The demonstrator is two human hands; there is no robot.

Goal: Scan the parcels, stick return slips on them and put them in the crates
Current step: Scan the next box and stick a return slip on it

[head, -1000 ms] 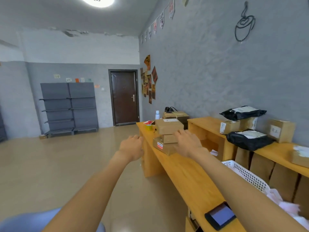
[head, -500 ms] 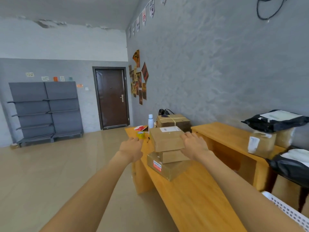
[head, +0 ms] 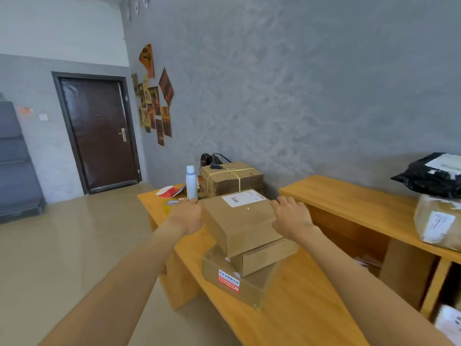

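In the head view, a stack of three brown cardboard parcels sits at the centre of the frame on a long light-wooden desk that runs from the middle toward the lower right. The top brown cardboard parcel, with a white shipping label on its upper face, lies skewed over a smaller flat brown parcel, which rests on a wider bottom brown parcel bearing a red and white sticker on its front side. The left hand lies against the left side of the top parcel, fingers loosely bent; whether it has a hold cannot be told. The right hand rests on the parcel's right edge with fingers spread and fairly straight. Behind the stack, toward the upper middle, a white cylindrical bottle stands upright beside a bundle of flat brown cartons tied with yellow string. At the right of the frame a raised wooden shelf unit carries a black plastic mailer bag lying on a tape-wrapped brown parcel with a white label. At the left a dark brown door stands closed in the grey wall.
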